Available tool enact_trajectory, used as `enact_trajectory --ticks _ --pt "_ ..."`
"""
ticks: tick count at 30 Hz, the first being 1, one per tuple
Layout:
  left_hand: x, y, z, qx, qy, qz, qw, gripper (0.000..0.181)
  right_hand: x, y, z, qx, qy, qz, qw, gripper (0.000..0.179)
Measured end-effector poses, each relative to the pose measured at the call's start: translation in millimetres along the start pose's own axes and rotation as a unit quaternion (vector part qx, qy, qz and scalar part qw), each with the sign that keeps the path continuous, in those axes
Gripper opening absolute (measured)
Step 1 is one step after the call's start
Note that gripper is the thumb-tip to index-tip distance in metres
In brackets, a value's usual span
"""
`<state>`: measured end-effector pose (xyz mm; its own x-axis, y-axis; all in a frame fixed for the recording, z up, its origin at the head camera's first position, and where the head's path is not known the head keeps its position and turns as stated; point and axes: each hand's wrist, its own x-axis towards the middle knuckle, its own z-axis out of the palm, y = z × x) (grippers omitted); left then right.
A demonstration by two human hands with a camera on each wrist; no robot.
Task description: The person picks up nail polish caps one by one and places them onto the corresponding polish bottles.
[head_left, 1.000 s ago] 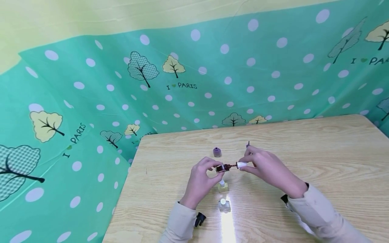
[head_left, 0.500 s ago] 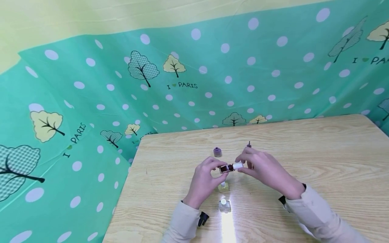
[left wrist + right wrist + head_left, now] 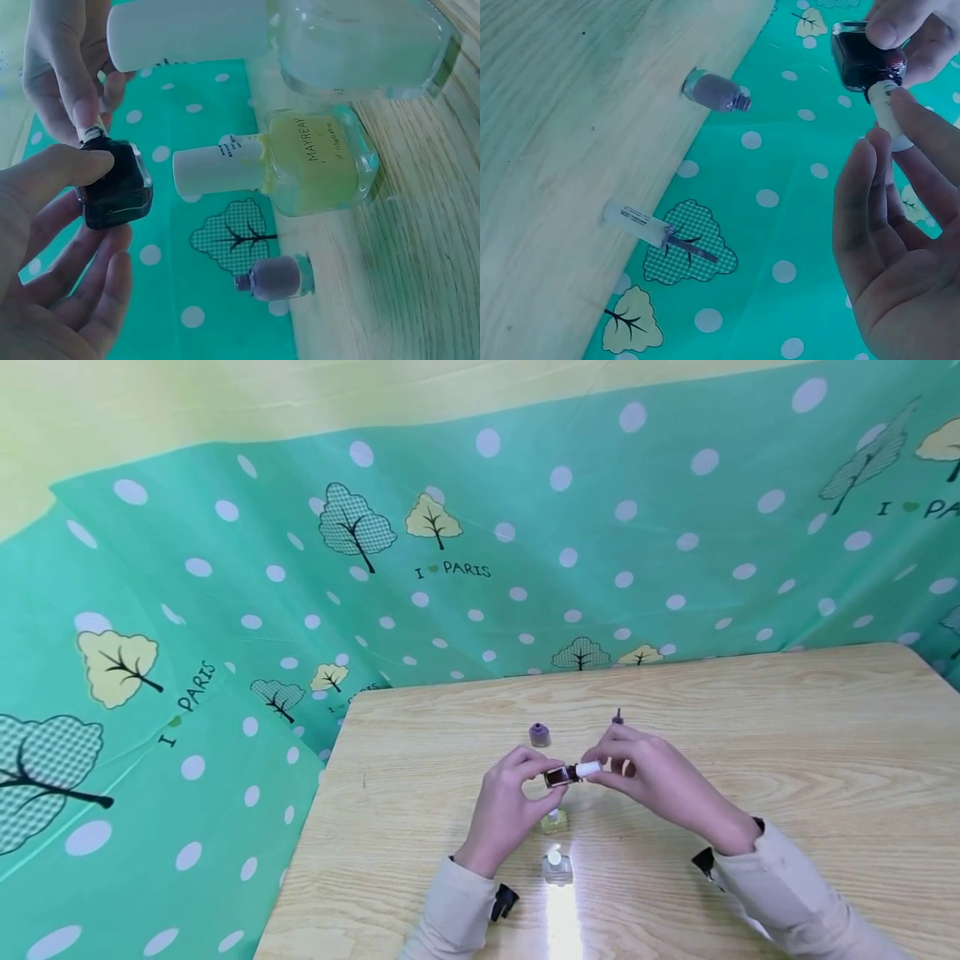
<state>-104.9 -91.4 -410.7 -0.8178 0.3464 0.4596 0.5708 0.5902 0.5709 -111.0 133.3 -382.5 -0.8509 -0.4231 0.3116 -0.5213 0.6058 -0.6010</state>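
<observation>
Between thumb and fingers, my left hand (image 3: 504, 814) holds a small dark red nail polish bottle (image 3: 559, 776) on its side above the table. Its white cap (image 3: 588, 768) is pinched by my right hand (image 3: 656, 772), and the cap sits against the bottle's neck. In the right wrist view the dark bottle (image 3: 862, 60) and the cap (image 3: 887, 112) meet with no brush showing between them. Below the left hand stands a yellow nail polish bottle (image 3: 315, 161) with a white cap. A clear nail polish bottle (image 3: 557, 868) stands nearer the front.
An uncapped purple nail polish bottle (image 3: 539, 735) stands farther back on the wooden table (image 3: 420, 760). Its white cap (image 3: 634, 221) stands to the right with the purple brush (image 3: 694, 249) pointing up. A patterned green cloth (image 3: 450, 610) hangs behind the table.
One second ago the brush stem showed between the cap and the dark red bottle. The brush has gone into the bottle, and the cap now meets the neck.
</observation>
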Motion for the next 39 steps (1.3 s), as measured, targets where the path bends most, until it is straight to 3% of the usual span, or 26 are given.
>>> enact_trajectory --ticks 5,12,17,21,27,35,39 --pt "0.6 0.4 0.5 0.003 0.015 0.019 0.9997 0.027 0.4 2.7 1.0 0.016 -0.006 0.007 0.9998 0.008" --pt "0.5 2.1 1.6 0.001 0.029 0.042 0.9987 0.028 0.9 5.6 3.6 0.020 -0.014 0.032 0.9992 0.021" --pt "0.5 4.0 2.0 -0.002 0.031 0.046 0.9985 0.029 1.0 5.1 7.5 0.019 -0.029 0.072 0.9968 0.038" --pt "-0.1 3.0 2.3 -0.006 0.021 0.034 0.9992 0.029 -1.1 4.7 8.5 0.011 -0.029 0.077 0.9966 0.040" --pt "-1.9 -1.8 1.5 -0.006 0.021 0.011 0.9997 0.030 -5.5 6.3 4.7 0.013 -0.006 0.046 0.9988 0.017" --pt "-2.6 -4.9 -0.7 -0.009 0.022 0.003 0.9997 0.028 -10.5 11.6 2.2 -0.005 -0.004 -0.058 0.9983 0.033" --pt "-3.1 -5.1 -1.4 -0.010 0.021 -0.001 0.9997 0.028 -10.6 12.6 5.3 -0.011 0.002 -0.081 0.9967 0.032"
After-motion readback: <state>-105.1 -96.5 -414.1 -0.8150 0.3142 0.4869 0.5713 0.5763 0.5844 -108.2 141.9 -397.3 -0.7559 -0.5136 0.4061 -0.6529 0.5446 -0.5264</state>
